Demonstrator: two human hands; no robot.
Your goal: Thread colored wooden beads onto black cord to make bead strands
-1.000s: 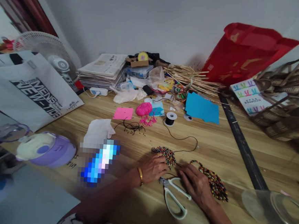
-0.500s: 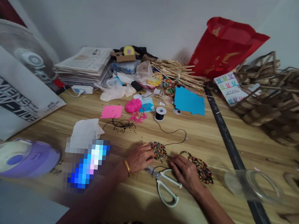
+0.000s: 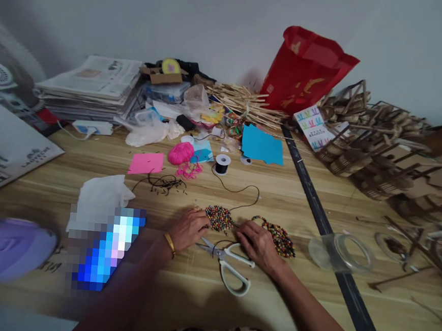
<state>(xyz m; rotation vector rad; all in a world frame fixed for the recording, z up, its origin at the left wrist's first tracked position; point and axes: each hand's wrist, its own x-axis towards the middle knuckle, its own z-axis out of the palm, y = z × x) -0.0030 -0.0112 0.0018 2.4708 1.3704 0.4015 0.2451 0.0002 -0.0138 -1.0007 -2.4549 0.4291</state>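
my left hand (image 3: pixel 189 229) sat at the loose beads (image 3: pixel 219 219), lower middle of frame | my right hand (image 3: pixel 259 242) lay by the bead strand (image 3: pixel 283 240) | tbh couldn't tell if either pinched anything

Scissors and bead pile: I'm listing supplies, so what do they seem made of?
Scissors: greyish, faintly shiny blades look like metal; smooth, off-white handles are probably plastic.
Bead pile: small, rounded, multicoloured; perhaps wood or plastic, too small to tell which, or the finish.
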